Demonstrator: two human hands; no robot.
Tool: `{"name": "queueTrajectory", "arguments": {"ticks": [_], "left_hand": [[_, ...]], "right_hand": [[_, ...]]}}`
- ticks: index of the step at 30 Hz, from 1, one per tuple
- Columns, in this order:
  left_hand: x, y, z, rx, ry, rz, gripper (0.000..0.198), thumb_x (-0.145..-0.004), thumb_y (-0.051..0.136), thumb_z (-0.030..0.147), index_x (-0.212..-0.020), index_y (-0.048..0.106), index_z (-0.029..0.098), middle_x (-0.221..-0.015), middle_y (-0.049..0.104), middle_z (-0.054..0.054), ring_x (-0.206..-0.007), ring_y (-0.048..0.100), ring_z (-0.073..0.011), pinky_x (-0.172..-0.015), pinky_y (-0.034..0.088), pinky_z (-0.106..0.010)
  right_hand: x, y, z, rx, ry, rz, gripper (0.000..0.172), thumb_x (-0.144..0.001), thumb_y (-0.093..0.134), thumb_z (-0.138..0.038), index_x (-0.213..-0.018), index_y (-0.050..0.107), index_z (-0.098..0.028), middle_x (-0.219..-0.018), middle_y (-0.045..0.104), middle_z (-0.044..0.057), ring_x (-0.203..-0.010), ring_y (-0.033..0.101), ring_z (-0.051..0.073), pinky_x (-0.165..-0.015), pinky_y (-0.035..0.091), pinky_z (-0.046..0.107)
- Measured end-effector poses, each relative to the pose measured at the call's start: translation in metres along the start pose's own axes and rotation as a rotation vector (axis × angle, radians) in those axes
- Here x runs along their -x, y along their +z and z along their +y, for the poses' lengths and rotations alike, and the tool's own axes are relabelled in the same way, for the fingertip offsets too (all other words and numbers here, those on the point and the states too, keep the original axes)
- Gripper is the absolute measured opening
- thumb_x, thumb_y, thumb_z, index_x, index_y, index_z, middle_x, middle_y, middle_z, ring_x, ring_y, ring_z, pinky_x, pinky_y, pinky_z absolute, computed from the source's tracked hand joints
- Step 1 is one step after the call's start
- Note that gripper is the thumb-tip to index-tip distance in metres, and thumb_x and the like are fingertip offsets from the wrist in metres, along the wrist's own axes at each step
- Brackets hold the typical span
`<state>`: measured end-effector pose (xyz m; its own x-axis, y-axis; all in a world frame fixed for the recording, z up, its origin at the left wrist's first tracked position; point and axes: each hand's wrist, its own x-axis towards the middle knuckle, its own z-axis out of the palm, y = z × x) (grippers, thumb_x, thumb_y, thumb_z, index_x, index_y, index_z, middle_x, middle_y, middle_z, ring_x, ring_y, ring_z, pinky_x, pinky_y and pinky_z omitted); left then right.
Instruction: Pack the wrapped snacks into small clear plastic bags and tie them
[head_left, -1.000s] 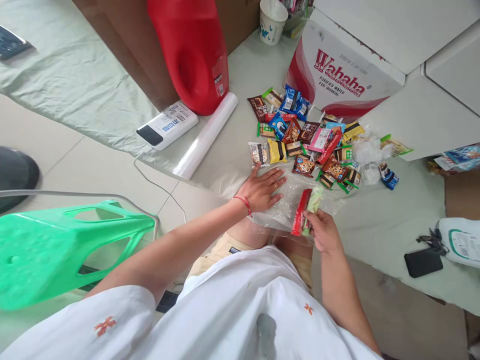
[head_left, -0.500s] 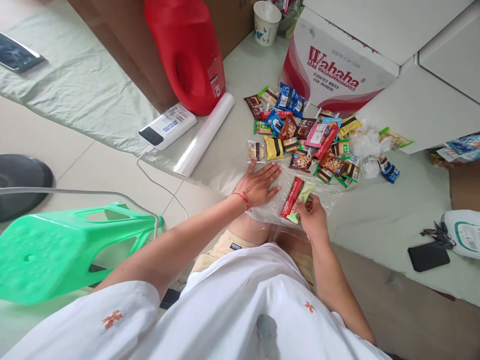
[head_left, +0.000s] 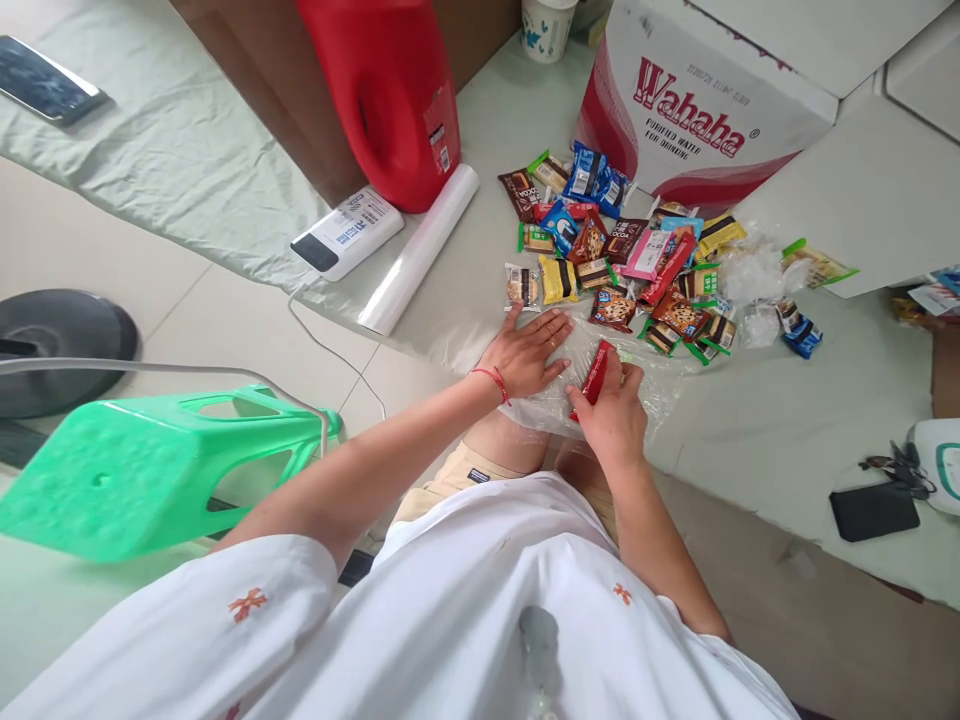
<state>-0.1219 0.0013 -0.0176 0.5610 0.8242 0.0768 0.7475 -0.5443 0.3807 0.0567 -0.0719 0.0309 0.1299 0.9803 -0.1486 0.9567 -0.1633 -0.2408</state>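
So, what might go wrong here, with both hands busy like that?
Two things, perhaps. The clear plastic looks thin and creased, so it might shift or bunch as the right hand handles the red packet, though the left hand lies flat on it. And the pale roll has one end close to the edge of the table, so a bump could send it off.

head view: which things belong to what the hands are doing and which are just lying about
In use:
- clear plastic sheet, under the left hand
- red packet, at the right hand
- probably the snack pile; perhaps the pale roll

Apparently just lying about:
- red jug
- phone
- green stool
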Motion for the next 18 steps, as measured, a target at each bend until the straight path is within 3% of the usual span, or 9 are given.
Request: {"name": "queueTrajectory", "arguments": {"ticks": [3,5,10,18], "left_hand": [[0.000,-0.001,0.000,0.008,0.002,0.000,0.063,-0.108,0.030,0.049,-0.164,0.034,0.021,-0.170,0.034,-0.009,-0.158,0.034,-0.0293,-0.131,-0.009,-0.064],[0.000,-0.002,0.001,0.012,0.003,-0.002,0.062,-0.108,0.029,0.049,-0.165,0.034,0.022,-0.170,0.034,-0.009,-0.158,0.033,-0.0292,-0.131,-0.009,-0.064],[0.000,0.000,0.000,0.017,0.010,0.006,0.063,-0.109,0.025,0.049,-0.164,0.036,0.019,-0.171,0.033,-0.009,-0.159,0.032,-0.0273,-0.131,-0.012,-0.062],[0.000,-0.001,0.000,0.019,0.006,0.018,0.062,-0.109,0.028,0.047,-0.163,0.037,0.020,-0.170,0.034,-0.010,-0.158,0.034,-0.0282,-0.131,-0.008,-0.063]], "right_hand": [[0.004,-0.002,0.009,0.026,0.053,0.055,0.092,-0.092,0.057,-0.062,-0.163,0.022,-0.015,-0.144,0.046,0.026,-0.114,0.065,0.039,-0.079,0.055,0.044],[0.006,-0.007,0.017,0.074,0.099,0.039,0.093,-0.092,0.056,-0.066,-0.161,0.027,-0.010,-0.141,0.049,0.029,-0.111,0.066,0.041,-0.079,0.054,0.045],[0.008,-0.023,0.027,0.211,0.126,-0.128,0.054,-0.099,0.046,-0.061,-0.122,0.064,-0.016,-0.110,0.067,0.021,-0.095,0.070,0.038,-0.075,0.051,0.043],[0.003,-0.025,0.012,0.241,0.170,-0.121,0.041,-0.098,0.053,-0.049,-0.117,0.065,-0.014,-0.112,0.070,0.019,-0.098,0.071,0.032,-0.076,0.047,0.035]]}}
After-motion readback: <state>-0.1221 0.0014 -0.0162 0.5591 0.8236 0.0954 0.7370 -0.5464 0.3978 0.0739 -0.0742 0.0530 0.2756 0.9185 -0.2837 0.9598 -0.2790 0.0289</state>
